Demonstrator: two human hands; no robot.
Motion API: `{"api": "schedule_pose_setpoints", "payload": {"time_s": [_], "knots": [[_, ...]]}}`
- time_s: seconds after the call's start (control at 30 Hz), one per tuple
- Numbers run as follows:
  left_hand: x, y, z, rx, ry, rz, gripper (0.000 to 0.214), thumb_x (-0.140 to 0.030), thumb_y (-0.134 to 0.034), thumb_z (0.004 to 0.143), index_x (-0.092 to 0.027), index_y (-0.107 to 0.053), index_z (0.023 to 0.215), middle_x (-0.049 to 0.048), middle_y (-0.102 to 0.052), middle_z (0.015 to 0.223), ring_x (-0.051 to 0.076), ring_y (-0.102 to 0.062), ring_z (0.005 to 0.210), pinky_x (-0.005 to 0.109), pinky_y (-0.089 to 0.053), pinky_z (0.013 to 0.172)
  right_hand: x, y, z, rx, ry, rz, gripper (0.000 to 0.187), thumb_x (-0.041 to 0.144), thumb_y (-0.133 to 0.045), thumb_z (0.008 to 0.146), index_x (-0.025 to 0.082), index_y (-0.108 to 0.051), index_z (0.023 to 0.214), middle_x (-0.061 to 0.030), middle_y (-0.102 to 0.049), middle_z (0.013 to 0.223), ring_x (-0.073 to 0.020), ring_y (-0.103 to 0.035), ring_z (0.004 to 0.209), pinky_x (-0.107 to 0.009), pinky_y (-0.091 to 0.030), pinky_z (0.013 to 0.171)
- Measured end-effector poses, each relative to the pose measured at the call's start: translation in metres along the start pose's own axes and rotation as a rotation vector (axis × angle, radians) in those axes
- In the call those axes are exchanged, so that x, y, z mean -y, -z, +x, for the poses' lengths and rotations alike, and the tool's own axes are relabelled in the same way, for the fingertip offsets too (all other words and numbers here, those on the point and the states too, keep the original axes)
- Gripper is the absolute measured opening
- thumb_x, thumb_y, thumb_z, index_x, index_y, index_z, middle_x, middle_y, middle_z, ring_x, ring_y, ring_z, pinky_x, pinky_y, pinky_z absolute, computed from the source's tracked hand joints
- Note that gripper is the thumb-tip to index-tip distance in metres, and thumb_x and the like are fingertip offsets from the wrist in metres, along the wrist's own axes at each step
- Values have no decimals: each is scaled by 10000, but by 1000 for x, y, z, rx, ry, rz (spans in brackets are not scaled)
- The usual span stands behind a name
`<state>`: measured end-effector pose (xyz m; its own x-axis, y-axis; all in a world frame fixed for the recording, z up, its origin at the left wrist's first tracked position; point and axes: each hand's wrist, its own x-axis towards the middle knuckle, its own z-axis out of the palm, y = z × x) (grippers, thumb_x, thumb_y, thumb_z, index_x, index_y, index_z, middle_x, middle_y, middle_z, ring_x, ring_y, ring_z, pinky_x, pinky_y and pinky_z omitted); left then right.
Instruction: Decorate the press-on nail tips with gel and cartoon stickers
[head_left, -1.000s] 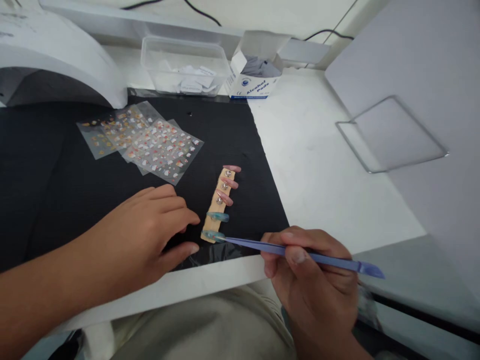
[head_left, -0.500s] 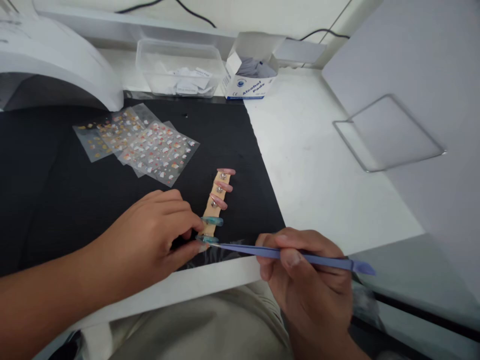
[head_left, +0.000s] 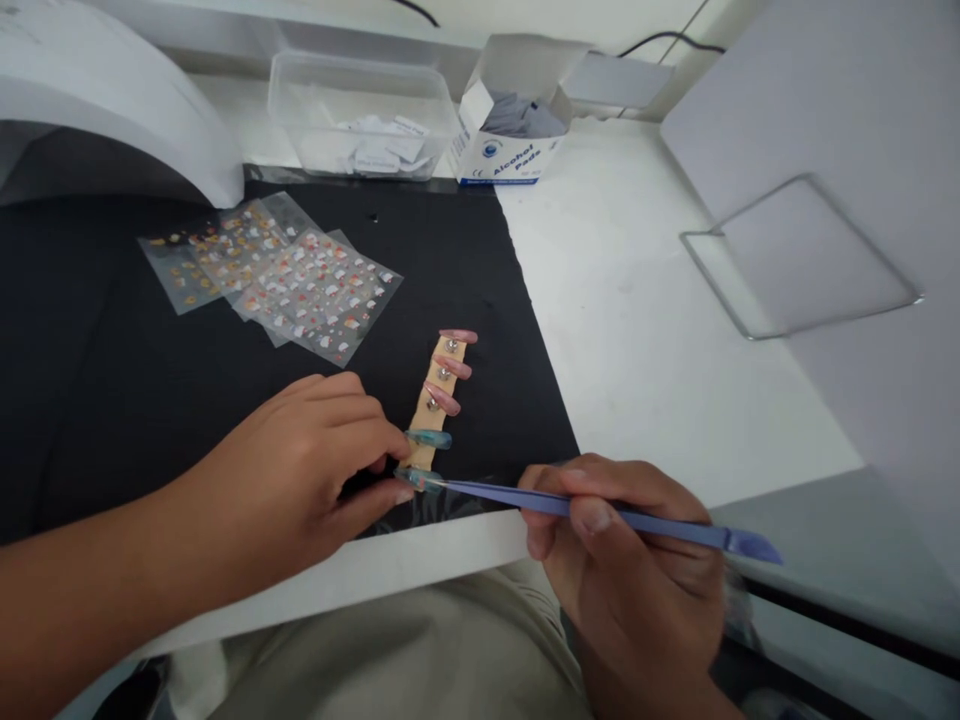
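A tan wooden stick (head_left: 438, 388) lies on the black mat (head_left: 112, 400), carrying three pink false nails with gems and two teal nails (head_left: 429, 438). My left hand (head_left: 300, 480) rests on the mat with its thumb and fingertips pinching the stick's near end, beside the lowest teal nail. My right hand (head_left: 630, 560) is closed around blue tweezers (head_left: 600, 512). The tweezers' tip touches the lowest teal nail (head_left: 418, 480).
Several clear sticker sheets (head_left: 300, 290) lie on the mat's far side. Behind are a white nail lamp (head_left: 112, 110), a clear plastic box (head_left: 360, 115) with paper scraps and an open alcohol pads box (head_left: 510, 140). A clear stand (head_left: 802, 260) is at the right.
My left hand slid right to pinch the stick's near end. The tweezers' tip stays at the lowest teal nail. The camera shifted slightly.
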<state>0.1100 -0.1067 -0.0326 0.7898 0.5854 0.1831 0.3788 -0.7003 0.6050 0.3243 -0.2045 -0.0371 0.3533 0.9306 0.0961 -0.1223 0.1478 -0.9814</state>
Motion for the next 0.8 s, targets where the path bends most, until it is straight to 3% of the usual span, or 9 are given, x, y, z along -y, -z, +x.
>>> {"api": "schedule_pose_setpoints", "payload": {"time_s": [0.8], "knots": [[1, 1, 1, -5, -31, -3, 81, -201, -633, 932, -173, -702, 964, 28, -677, 796, 200, -561, 757, 355, -437, 716, -1, 0, -2, -22, 6, -7, 100, 243, -716, 869, 284, -800, 903, 4, -665, 655, -124, -591, 476, -287, -479, 438]]}}
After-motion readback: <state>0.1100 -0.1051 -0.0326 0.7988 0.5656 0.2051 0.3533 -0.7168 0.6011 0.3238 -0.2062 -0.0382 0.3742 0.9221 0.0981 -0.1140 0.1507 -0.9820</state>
